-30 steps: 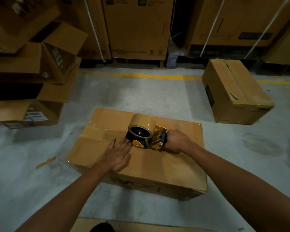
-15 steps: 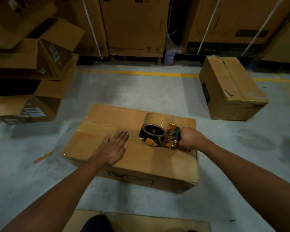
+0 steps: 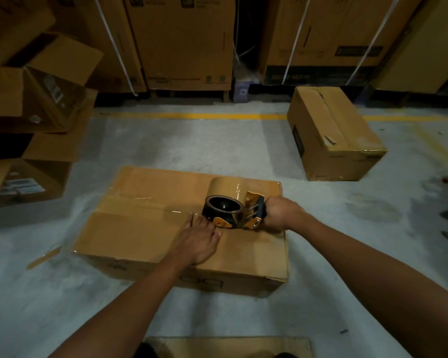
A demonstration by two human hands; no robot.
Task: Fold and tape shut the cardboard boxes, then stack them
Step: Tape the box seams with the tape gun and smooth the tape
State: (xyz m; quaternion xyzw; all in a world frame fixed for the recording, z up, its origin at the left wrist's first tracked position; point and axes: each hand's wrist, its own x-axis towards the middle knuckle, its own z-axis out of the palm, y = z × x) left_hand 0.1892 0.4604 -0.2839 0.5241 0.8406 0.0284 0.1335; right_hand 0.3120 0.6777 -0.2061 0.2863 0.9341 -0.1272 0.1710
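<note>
A big cardboard box (image 3: 150,228) lies flat on the grey floor (image 3: 192,146), near the person. The left hand (image 3: 198,240) lies flat on the box top, fingers straight. The right hand (image 3: 279,213) grips the handle of a tape gun (image 3: 230,206) sitting on the box's right side. A taped box (image 3: 331,135) stands far right. Open boxes (image 3: 36,104) pile up on the left.

The right hand (image 3: 278,213) hides the handle of the tape dispenser (image 3: 225,202). The left forearm (image 3: 142,288) covers part of the print on the box (image 3: 130,228). Flat cardboard (image 3: 230,346) runs off the bottom edge.
</note>
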